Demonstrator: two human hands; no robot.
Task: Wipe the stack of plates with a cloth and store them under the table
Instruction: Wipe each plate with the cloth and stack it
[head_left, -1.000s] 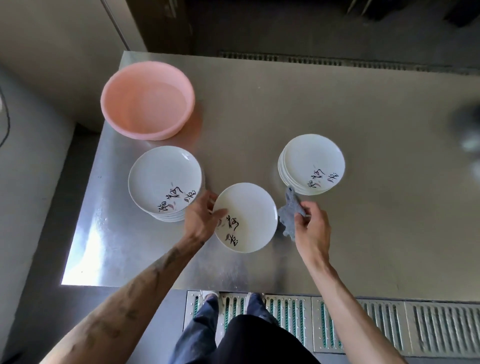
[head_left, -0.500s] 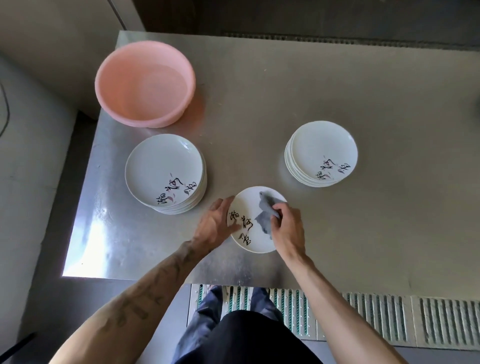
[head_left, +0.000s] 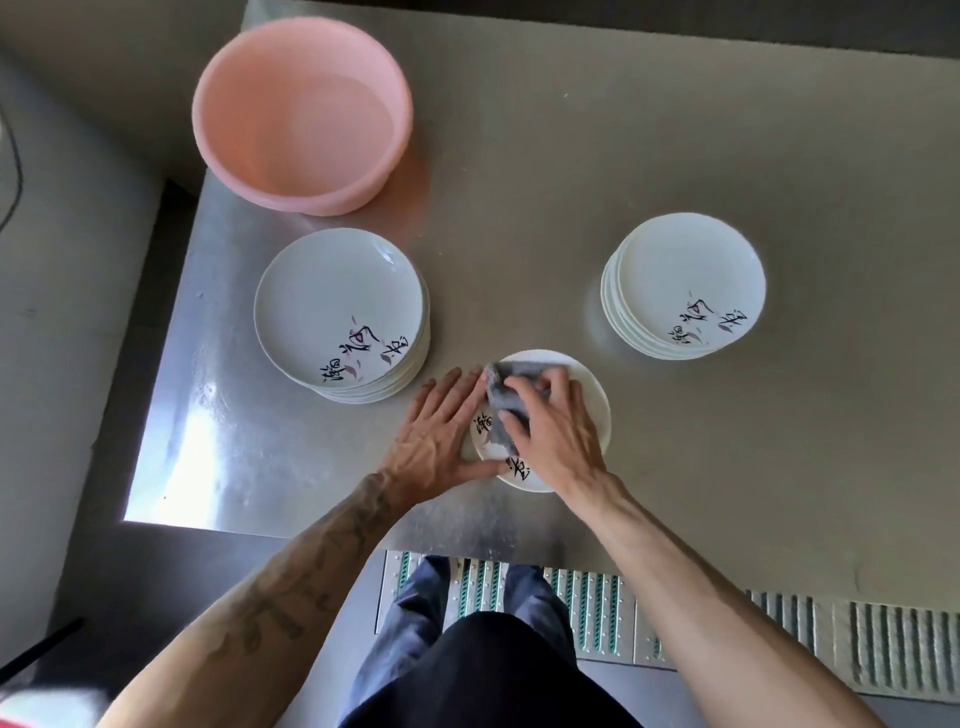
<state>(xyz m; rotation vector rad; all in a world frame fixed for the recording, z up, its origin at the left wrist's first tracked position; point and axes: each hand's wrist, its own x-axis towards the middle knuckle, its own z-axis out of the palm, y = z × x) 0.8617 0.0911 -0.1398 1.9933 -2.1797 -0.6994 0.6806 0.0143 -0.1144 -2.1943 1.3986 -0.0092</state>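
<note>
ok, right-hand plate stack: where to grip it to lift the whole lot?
Under the lowest plate's rim of the right stack: left hand from its left, right hand from its right. The plates lie flat and nested, rims flaring up off the table, probably leaving room to hook beneath; a top-rim grip likely lifts one plate only.

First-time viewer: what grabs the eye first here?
Two hands meet at the near edge of the table: the right hand presses a grey cloth onto a single plate while the left hand steadies its rim. A left stack and a right stack of matching plates flank it, and a pink basin sits at the far left.
</note>
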